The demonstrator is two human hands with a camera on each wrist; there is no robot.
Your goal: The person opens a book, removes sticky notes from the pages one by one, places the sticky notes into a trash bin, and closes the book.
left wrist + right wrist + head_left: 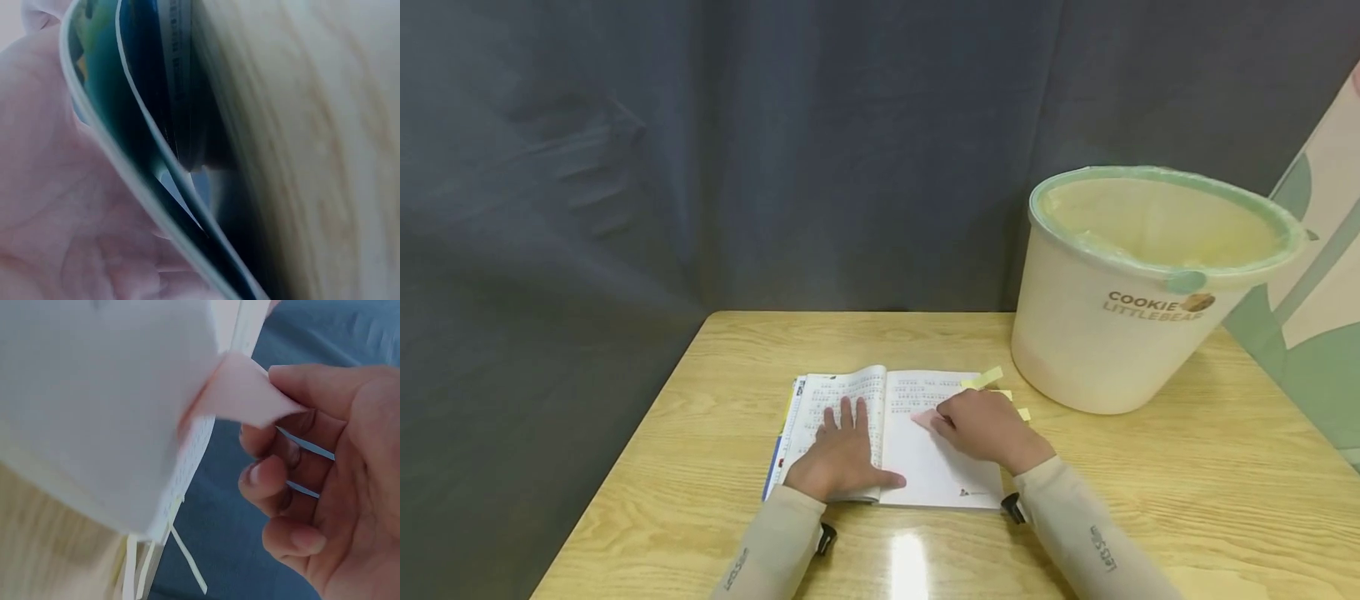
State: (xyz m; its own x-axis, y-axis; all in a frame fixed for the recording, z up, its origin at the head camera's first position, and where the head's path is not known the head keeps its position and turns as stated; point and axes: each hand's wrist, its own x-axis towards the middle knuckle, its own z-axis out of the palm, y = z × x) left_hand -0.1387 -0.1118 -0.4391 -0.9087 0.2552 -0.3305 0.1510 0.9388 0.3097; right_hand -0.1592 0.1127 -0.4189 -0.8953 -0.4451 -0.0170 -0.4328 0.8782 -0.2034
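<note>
An open book [936, 479] with printed text lies on the table. My left hand [842, 458] rests on its left page, fingers spread and thumb reaching over the central fold. In the left wrist view, the palm [75, 206] lies beside the curved page edges. My right hand [988, 427] is over the right page and pinches a pink slip of paper, like a sticky note [240, 394], between thumb and finger. One edge of the slip meets the page, and it bends up towards the fingertips. Yellow sticky tabs [988, 378] jut from the book's right edge.
A large cream bin [1075, 333] with a green rim and a liner stands at the back right of the wooden table [700, 500]. Behind the table hangs a dark curtain [880, 167]. A patterned pink and green surface [1330, 350] shows at the far right.
</note>
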